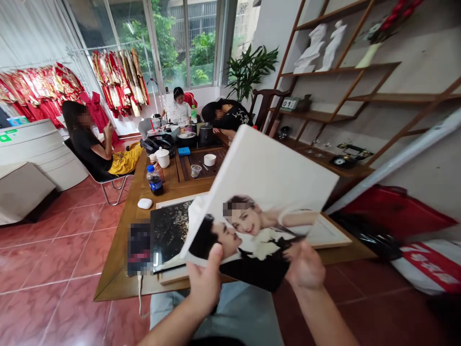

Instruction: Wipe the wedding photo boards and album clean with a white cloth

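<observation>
A wedding photo album, white with a couple's picture across its lower part, is held up tilted over the wooden table. My left hand grips its lower left edge, thumb on the front, other fingers behind. At the lower right edge, my right hand is closed on the album, its fingertips at the picture. Behind and below it lie a dark glossy picture panel and a pale frame, both partly covered. Something white and crumpled shows beside the album's left edge.
On the table stand a cola bottle, a white earbud case, a white teapot and a bowl. Three people sit around the far side. Shelves line the right wall; bags lie on the floor.
</observation>
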Motion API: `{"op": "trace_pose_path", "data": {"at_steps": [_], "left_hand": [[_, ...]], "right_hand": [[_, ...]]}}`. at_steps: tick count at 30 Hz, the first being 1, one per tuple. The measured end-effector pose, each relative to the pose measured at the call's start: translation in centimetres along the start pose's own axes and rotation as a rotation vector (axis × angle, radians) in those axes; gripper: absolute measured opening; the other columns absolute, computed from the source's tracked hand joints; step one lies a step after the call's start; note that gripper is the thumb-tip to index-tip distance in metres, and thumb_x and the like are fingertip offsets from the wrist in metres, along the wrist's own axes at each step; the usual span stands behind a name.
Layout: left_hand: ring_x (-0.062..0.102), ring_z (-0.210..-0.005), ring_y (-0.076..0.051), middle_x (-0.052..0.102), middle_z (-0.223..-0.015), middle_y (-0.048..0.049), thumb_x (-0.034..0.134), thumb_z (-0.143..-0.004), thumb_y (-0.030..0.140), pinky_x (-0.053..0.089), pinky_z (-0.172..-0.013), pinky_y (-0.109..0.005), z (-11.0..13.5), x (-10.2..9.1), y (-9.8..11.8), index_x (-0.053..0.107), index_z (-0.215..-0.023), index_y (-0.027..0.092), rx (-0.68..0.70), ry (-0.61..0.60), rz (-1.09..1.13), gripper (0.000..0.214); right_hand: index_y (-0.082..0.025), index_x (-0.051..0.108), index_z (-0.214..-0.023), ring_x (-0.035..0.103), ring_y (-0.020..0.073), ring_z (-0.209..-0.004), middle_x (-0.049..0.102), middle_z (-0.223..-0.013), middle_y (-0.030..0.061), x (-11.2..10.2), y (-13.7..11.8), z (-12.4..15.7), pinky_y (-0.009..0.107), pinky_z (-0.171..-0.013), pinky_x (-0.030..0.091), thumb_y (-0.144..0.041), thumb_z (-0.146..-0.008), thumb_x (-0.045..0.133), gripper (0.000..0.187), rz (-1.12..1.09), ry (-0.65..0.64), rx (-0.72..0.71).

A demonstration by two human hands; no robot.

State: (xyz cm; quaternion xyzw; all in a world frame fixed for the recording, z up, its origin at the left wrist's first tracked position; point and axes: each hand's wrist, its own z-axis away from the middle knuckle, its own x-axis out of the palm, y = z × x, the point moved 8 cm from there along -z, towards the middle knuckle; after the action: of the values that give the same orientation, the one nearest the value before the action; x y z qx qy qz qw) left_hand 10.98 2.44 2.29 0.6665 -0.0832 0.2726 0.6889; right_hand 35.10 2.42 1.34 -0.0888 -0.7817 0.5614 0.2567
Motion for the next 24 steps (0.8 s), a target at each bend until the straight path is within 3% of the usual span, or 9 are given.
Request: {"op": "trace_pose_path", "data": {"at_steps": [3,6,8,12,15,17,20,24], "left_hand": [[0.069,-0.116,-0.029,0.075,-0.116,-0.0119,0.088,-0.069,0.053,0.049,-0.109,-0.041,1.6,4.2,-1.6,0.069,-0.113,0.016,-0.048,-0.225,0.021,0.061],[0.07,-0.114,-0.029,0.076,-0.113,-0.0119,0.084,-0.075,0.051,0.049,-0.11,-0.042,3.2,8.5,-1.6,0.073,-0.108,0.016,-0.061,-0.434,-0.007,0.049],[0.069,-0.115,-0.03,0.076,-0.113,-0.0118,0.084,-0.076,0.05,0.048,-0.111,-0.043,4.0,10.7,-1.9,0.073,-0.108,0.015,-0.073,-0.508,0.027,0.049],[0.071,-0.111,-0.031,0.076,-0.112,-0.0133,0.089,-0.068,0.049,0.05,-0.109,-0.044,4.5,13.3,-5.0,0.073,-0.104,0.015,-0.18,-0.479,0.105,0.052],[0.071,-0.111,-0.03,0.076,-0.111,-0.0135,0.092,-0.065,0.044,0.05,-0.108,-0.043,4.3,13.9,-8.2,0.07,-0.105,0.014,-0.229,-0.341,0.16,0.054],[0.07,-0.113,-0.028,0.075,-0.115,-0.0142,0.088,-0.072,0.043,0.049,-0.109,-0.041,4.4,14.6,-9.8,0.068,-0.109,0.013,-0.216,-0.314,0.193,0.051],[0.069,-0.116,-0.027,0.075,-0.116,-0.0132,0.088,-0.072,0.041,0.049,-0.108,-0.039,4.9,15.0,-12.0,0.068,-0.107,0.015,-0.257,-0.196,0.2,0.048],[0.066,-0.121,-0.027,0.072,-0.123,-0.0148,0.085,-0.078,0.04,0.049,-0.108,-0.036,6.3,16.0,-13.9,0.067,-0.111,0.013,-0.322,-0.105,0.28,0.046]], "right_hand": [[-0.029,0.074,-0.098,0.073,0.0346,-0.095,0.076,-0.084,0.0079,-4.6,0.2,-0.2,0.052,-0.086,0.059,-0.072,-0.075,0.059,0.051,-0.036,0.197,0.031],[-0.031,0.072,-0.083,0.073,0.0322,-0.089,0.074,-0.076,0.0041,-8.9,0.2,0.1,0.049,-0.081,0.06,-0.065,-0.072,0.063,0.036,-0.051,0.376,0.056],[-0.032,0.069,-0.074,0.073,0.0308,-0.083,0.071,-0.07,0.0021,-11.4,-0.1,0.3,0.047,-0.078,0.061,-0.063,-0.069,0.065,0.032,-0.05,0.457,0.074],[-0.03,0.067,-0.07,0.073,0.0315,-0.077,0.069,-0.065,0.0019,-15.0,-0.6,-0.6,0.049,-0.074,0.061,-0.063,-0.062,0.071,0.034,-0.014,0.502,0.16],[-0.027,0.068,-0.076,0.073,0.0312,-0.077,0.07,-0.071,0.0025,-17.0,-0.7,-2.2,0.048,-0.072,0.061,-0.059,-0.06,0.075,0.036,0.041,0.499,0.229],[-0.024,0.068,-0.085,0.072,0.0281,-0.078,0.072,-0.079,0.0022,-18.0,-0.9,-3.5,0.044,-0.071,0.061,-0.054,-0.066,0.077,0.036,0.095,0.493,0.251],[-0.019,0.067,-0.106,0.069,0.0211,-0.087,0.071,-0.101,0.0044,-19.0,-0.9,-5.6,0.039,-0.076,0.059,-0.045,-0.087,0.07,0.033,0.218,0.459,0.291],[-0.018,0.06,-0.127,0.064,0.0228,-0.105,0.062,-0.126,0.0089,-19.6,-1.1,-8.7,0.044,-0.088,0.057,-0.039,-0.096,0.063,0.037,0.428,0.376,0.307]]}}
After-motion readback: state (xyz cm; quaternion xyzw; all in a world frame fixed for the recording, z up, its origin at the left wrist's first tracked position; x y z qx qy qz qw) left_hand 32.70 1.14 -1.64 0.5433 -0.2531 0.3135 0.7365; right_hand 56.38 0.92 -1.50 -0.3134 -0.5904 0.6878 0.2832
